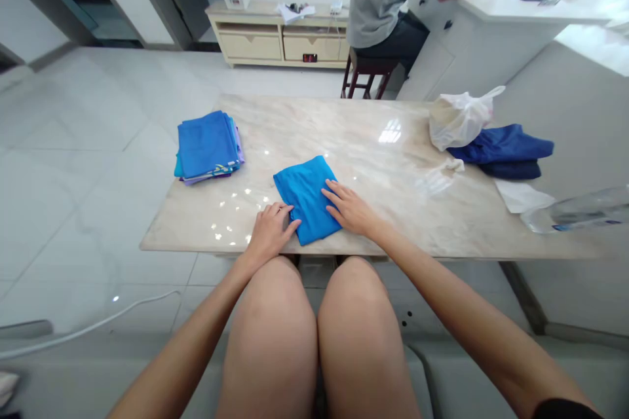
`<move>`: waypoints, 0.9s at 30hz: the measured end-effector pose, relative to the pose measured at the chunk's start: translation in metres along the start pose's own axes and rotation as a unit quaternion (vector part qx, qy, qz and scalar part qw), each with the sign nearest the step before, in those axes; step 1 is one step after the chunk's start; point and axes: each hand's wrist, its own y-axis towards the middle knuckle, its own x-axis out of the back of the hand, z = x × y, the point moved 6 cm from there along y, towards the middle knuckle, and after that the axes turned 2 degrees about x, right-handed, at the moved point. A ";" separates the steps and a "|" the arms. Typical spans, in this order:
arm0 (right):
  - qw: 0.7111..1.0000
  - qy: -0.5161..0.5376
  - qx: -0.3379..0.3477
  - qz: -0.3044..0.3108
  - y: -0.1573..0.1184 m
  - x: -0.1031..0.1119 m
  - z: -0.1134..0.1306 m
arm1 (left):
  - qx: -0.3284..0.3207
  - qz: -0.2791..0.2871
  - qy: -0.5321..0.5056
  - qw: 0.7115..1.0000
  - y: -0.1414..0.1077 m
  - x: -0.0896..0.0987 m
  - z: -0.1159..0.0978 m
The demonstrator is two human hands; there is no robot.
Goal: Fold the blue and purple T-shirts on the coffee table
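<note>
A bright blue folded cloth (308,200) lies on the marble-patterned table (344,124) near its front edge. My right hand (351,208) rests on the cloth's right side with its fingers spread. At the lower left edge of the cloth is my left hand (271,226), fingers apart and fingertips touching the edge. A stack of folded cloths (206,146), blue on top with teal and purple layers below, sits at the table's left end.
On the right are a white plastic bag (460,119), dark blue cloth (511,147), white paper (523,196) and a clear bottle (580,211). Behind the table, a person in grey (383,0) sits on a dark stool (369,69) beside a low cabinet (250,46).
</note>
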 end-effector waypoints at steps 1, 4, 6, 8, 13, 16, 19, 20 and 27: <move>1.000 -0.008 -0.023 -0.011 -0.002 -0.008 0.003 | 0.002 -0.003 0.006 1.000 0.002 -0.003 0.001; 0.995 -0.049 -0.081 -0.022 -0.010 -0.016 0.019 | 0.019 -0.018 0.025 0.999 0.014 -0.002 0.006; 0.994 -0.060 -0.085 0.014 -0.008 -0.010 0.030 | 0.036 -0.040 0.017 0.998 0.019 0.002 0.009; 0.995 -0.045 -0.073 0.045 0.004 0.000 0.035 | 0.058 -0.065 -0.007 0.996 0.018 0.004 0.012; 0.999 -0.019 -0.032 0.010 0.063 0.010 0.026 | 0.135 -0.102 -0.072 0.983 0.006 0.000 0.018; 0.999 -0.023 -0.017 0.041 0.093 -0.010 0.025 | 0.171 -0.112 -0.093 0.974 0.006 -0.005 0.021; 0.995 -0.031 0.011 0.097 0.107 -0.025 0.030 | 0.178 -0.121 -0.089 0.973 0.007 -0.007 0.020; 0.993 -0.034 0.017 0.109 0.108 -0.027 0.032 | 0.176 -0.124 -0.087 0.973 0.007 -0.007 0.019; 0.994 -0.060 0.032 0.089 0.109 -0.015 0.049 | 0.188 -0.136 -0.071 0.970 0.008 -0.006 0.014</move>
